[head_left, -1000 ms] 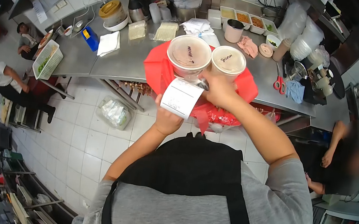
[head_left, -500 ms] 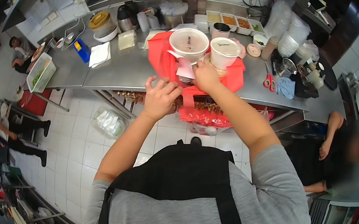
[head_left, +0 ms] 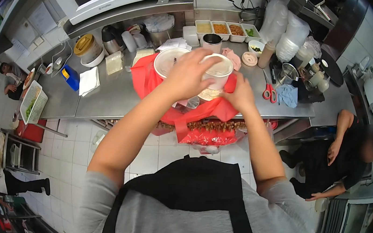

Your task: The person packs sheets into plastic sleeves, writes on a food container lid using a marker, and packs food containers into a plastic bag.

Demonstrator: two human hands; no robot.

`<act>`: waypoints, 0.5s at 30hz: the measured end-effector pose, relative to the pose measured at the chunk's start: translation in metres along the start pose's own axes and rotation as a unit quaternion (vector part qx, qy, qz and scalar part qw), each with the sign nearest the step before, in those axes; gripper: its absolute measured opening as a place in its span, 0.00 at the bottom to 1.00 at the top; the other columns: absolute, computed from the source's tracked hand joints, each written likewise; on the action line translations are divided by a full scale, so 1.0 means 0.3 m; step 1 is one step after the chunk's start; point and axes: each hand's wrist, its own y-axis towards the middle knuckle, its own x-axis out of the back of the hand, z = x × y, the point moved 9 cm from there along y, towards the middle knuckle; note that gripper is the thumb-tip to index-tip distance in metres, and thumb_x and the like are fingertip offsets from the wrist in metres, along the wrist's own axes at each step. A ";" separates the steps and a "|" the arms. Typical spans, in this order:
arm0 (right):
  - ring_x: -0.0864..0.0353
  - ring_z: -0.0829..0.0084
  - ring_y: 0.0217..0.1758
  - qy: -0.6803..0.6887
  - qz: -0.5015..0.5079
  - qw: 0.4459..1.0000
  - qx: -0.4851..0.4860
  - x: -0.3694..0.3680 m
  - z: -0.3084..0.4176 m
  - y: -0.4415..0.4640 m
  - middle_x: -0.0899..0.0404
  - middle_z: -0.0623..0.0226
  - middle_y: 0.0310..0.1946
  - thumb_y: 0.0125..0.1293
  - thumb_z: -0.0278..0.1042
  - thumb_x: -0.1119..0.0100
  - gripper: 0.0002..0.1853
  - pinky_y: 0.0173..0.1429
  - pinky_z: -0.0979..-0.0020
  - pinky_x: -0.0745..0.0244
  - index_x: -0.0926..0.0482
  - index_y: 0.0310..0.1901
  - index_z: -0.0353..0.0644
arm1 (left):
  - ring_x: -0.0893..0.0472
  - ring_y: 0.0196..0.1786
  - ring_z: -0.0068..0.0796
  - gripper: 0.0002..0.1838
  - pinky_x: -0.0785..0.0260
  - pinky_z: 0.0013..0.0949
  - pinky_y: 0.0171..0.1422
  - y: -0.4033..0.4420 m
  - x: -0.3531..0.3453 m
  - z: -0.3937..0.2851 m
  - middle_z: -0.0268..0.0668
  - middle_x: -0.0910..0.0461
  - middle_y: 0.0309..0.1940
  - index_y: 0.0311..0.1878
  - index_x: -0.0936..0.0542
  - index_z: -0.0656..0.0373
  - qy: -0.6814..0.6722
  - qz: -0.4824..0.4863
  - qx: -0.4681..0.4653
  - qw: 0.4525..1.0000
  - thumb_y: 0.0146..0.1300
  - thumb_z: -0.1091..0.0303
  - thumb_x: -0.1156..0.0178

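Note:
Two lidded white tubs stand on a red plastic bag (head_left: 144,80) spread at the counter's front edge. My left hand (head_left: 190,72) reaches across between them, fingers spread, over the inner side of the larger tub (head_left: 164,62) and touching the rim of the smaller tub (head_left: 221,69). On the other side of the smaller tub is my right hand (head_left: 241,93), its fingers apart beside the tub and the bag. Below the smaller tub a pale round item (head_left: 210,94) shows, with a small clear container (head_left: 193,102) next to it.
Red scissors (head_left: 270,93) and a blue cloth (head_left: 288,96) lie at the right. Behind stand a dark-topped cup (head_left: 211,42) and topping trays (head_left: 220,29). White napkins (head_left: 89,81) lie at the left. A person in black (head_left: 332,154) is at the right.
The white paper slip is no longer seen in my left hand. That hand has moved up over the tubs, and my right hand has shifted to the smaller tub's right side.

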 end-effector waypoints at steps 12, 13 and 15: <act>0.24 0.64 0.57 0.788 0.064 0.596 -0.138 0.033 -0.224 0.256 0.27 0.55 0.57 0.63 0.18 0.51 0.28 0.62 0.64 0.27 0.39 0.66 0.38 | 0.33 0.62 0.53 0.42 0.39 0.58 0.62 0.093 -0.381 0.208 0.46 0.37 0.64 0.65 0.32 0.29 0.029 0.263 0.089 0.960 0.41 0.42 0.31; 0.24 0.63 0.57 0.777 0.048 0.625 -0.066 0.199 -0.098 0.277 0.27 0.55 0.57 0.63 0.18 0.51 0.31 0.62 0.63 0.28 0.42 0.69 0.38 | 0.35 0.65 0.55 0.42 0.40 0.59 0.63 0.094 -0.407 0.221 0.47 0.38 0.66 0.65 0.33 0.30 0.028 0.272 0.093 0.957 0.42 0.42 0.31; 0.24 0.64 0.58 0.691 0.084 0.718 0.017 0.394 0.068 0.271 0.27 0.54 0.56 0.62 0.18 0.49 0.36 0.63 0.64 0.28 0.49 0.72 0.40 | 0.36 0.67 0.53 0.41 0.42 0.60 0.65 0.101 -0.355 0.197 0.48 0.39 0.66 0.66 0.33 0.34 0.066 0.253 0.061 0.963 0.45 0.43 0.32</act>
